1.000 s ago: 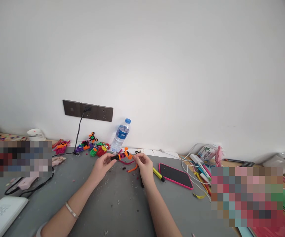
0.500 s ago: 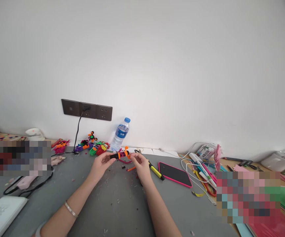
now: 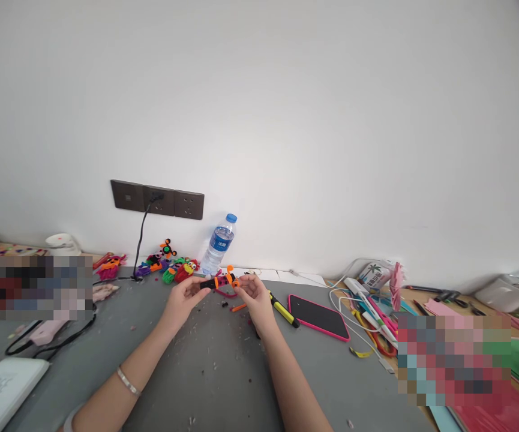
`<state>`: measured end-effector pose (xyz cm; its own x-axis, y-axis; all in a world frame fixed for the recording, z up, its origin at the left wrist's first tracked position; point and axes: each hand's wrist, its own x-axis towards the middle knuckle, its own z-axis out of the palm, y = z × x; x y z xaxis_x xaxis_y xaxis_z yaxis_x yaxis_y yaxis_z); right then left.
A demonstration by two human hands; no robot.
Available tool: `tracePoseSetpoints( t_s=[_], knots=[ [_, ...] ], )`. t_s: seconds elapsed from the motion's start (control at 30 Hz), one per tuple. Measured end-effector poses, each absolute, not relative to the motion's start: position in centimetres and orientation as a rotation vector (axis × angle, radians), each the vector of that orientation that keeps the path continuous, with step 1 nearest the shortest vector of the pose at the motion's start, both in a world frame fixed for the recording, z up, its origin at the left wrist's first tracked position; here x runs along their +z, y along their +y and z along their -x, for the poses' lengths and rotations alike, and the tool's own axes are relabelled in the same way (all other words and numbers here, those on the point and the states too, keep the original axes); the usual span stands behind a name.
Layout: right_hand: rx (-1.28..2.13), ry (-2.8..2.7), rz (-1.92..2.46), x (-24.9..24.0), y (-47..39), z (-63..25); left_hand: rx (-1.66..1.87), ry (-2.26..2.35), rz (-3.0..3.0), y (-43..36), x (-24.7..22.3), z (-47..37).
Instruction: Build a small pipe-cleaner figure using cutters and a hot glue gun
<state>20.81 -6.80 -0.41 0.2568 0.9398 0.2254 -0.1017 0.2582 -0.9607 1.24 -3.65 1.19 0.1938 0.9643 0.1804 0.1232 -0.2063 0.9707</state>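
Fuzzy toy (image 3: 224, 281): we have it at the middle of the frame, over the gray tabletop (image 3: 218, 396).
Done parts: black, pink and orange bits look joined.
Still left: we can't tell; a loose orange strip (image 3: 239, 308) lies nearby.
Left grip (image 3: 182, 304): pinching the black end.
Right grip (image 3: 257, 304): fingertips nearly together, pinching the orange end.
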Motion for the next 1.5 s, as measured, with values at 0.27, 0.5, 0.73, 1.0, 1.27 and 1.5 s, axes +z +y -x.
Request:
tracePoseSetpoints(
  t_s=[0.27, 0.5, 0.73, 1.0, 1.27, 1.5],
  knots=[
    [0.938, -1.008, 1.093, -0.3, -6.9, -20.8, 1.139, 1.064, -1.545, -3.4, 0.5, -1.1],
    [0.878, -0.836, 1.153, 0.2, -6.9, -21.7, 1.141, 1.110, -1.545, -3.5, 1.1, -0.8],
    [0.861, -0.688, 1.130, 0.2, -6.6, -22.5, 0.910, 1.051, -1.703, -3.8, 2.3, -0.3],
    [0.871, -0.674, 1.100, 0.2, -6.6, -22.8, 0.584, 0.867, -1.926, -4.1, 3.7, 1.1],
    [0.885, -0.625, 1.085, 0.2, -6.6, -23.0, 0.725, 0.964, -2.020, -3.8, 2.5, 1.2],
    [0.866, -0.606, 1.074, 0.1, -6.7, -23.2, 0.748, 0.940, -2.030, -4.0, 2.3, 0.9]
  ],
)
